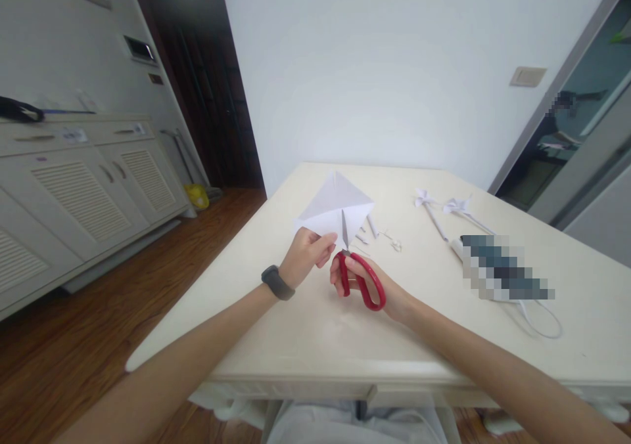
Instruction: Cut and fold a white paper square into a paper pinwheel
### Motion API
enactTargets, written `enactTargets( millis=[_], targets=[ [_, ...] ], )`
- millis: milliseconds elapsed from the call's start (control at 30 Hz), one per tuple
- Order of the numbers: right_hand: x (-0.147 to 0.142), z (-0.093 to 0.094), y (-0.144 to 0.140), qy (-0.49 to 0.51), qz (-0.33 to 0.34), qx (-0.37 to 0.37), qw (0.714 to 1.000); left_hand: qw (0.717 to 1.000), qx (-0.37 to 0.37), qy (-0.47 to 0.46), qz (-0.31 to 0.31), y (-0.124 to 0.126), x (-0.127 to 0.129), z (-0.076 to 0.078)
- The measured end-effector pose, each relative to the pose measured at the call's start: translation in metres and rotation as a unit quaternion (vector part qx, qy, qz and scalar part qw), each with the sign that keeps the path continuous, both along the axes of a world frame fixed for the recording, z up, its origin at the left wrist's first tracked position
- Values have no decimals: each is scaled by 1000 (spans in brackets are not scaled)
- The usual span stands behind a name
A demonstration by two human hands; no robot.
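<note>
Two hands meet over the near middle of the desk (305, 326) in my single head view, and I judge the step in hand to be a cut into a folded sheet. My left hand (306, 255), with a dark band at the wrist, pinches the lower corner of the white folded paper (335, 207) between thumb and fingertips, holding it raised just above the desk. My right hand (367, 286) is clenched through the loops of the red scissors (362, 280), whose blades point up into the paper's bottom edge; they look nearly closed, though I cannot tell exactly how far. By my judgement the next move calls for a steady left pinch while the blades work along a straight line. Small paper scraps (379, 234) lie just beyond the hands, and two paper pinwheels (444, 211) rest farther right.
</note>
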State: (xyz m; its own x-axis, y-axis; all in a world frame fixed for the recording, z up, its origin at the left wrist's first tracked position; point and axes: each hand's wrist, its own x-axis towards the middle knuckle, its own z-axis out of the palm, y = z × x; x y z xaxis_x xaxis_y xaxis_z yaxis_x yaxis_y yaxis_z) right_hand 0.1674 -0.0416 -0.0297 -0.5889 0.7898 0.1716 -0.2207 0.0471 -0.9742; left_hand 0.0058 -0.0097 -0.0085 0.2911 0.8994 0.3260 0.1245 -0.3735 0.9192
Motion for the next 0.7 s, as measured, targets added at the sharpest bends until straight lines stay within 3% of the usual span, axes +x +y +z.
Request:
enactTargets(
  millis=[700],
  targets=[
    [0, 1, -2, -4, -1, -6, 1000, 1000, 5, 19, 4, 1, 0, 0]
  ],
)
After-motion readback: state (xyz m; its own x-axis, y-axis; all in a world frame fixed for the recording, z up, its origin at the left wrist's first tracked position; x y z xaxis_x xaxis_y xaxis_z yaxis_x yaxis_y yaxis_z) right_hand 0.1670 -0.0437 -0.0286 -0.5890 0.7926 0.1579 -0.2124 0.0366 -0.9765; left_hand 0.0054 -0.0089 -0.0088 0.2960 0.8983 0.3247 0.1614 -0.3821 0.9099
